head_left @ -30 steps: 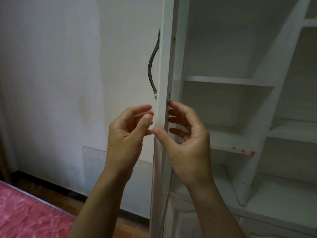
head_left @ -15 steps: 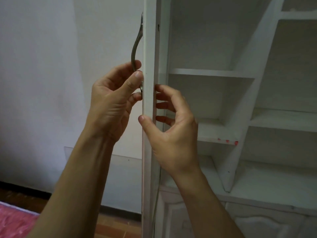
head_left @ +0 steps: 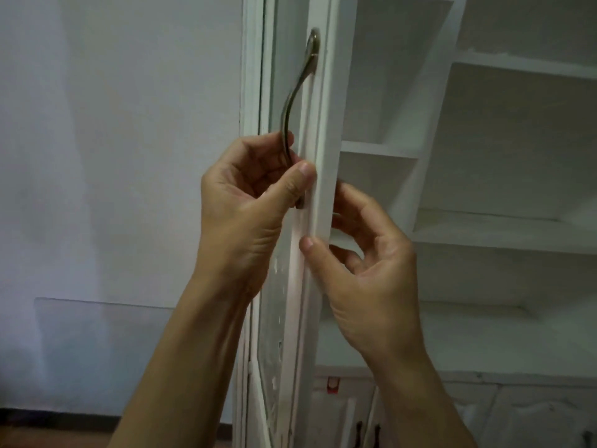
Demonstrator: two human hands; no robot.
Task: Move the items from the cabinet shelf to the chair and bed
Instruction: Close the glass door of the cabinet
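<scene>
A white cabinet door (head_left: 319,108) stands ajar, seen nearly edge-on, with a curved metal handle (head_left: 297,92) on its outer face. My left hand (head_left: 245,205) curls around the lower part of that handle, thumb pressed on the door's edge. My right hand (head_left: 365,263) grips the door's edge from the inner side, thumb on the front and fingers behind. The white cabinet shelves (head_left: 504,231) to the right show no items in the visible compartments.
A plain white wall (head_left: 113,156) fills the left, with a clear sheet (head_left: 97,344) leaning low against it. Lower cabinet doors (head_left: 420,415) with dark handles sit below the shelves. A small red mark (head_left: 331,384) is on the cabinet's lower ledge.
My left hand rose from in front of the door and closed around the handle. My right hand took the door's edge. The door has swung, now showing more of its face.
</scene>
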